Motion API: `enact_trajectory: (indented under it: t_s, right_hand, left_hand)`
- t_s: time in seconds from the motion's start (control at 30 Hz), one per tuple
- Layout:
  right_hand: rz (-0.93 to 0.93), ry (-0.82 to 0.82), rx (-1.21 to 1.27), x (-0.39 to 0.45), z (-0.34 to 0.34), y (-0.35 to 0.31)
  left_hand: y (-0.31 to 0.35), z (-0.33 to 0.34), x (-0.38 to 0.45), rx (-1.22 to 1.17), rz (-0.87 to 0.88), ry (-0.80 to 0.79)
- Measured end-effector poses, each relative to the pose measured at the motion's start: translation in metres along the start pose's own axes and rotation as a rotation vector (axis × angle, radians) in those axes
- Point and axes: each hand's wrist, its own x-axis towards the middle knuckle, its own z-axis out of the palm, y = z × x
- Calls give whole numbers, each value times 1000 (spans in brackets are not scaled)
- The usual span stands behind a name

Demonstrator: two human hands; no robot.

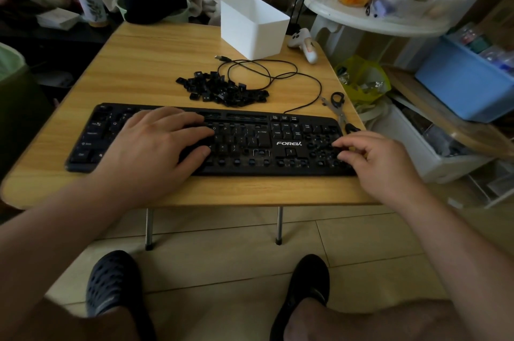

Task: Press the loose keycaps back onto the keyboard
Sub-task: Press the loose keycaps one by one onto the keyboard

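While both hands rest on the black keyboard [242, 143], the left hand [158, 143] lies flat with fingers extended over the letter keys, holding nothing. The right hand [372, 157] has fingers curled at the number pad, possibly pinching a keycap; dim light prevents certainty. Beyond the hands, the loose keycaps [222, 89] lie heaped on the surface [144, 62], beside a coiled cable [278, 73]. Farther still stands a white box [254, 26].

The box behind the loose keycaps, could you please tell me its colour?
The box is plain white, shown in the head view.
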Motion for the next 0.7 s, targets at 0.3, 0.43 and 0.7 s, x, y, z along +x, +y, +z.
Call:
enact_trajectory:
  t_s: [0.3,0.43,0.7]
  right_hand:
    - [-146,-30,-221,7,-1,-10]
    - [-101,-87,-276,13,-3,-13]
    - [-38,-246,-621,22,-7,-45]
  left_hand:
    - [3,2,0,-13,1,12]
    - [3,3,0,-14,1,8]
    - [5,3,0,-12,1,13]
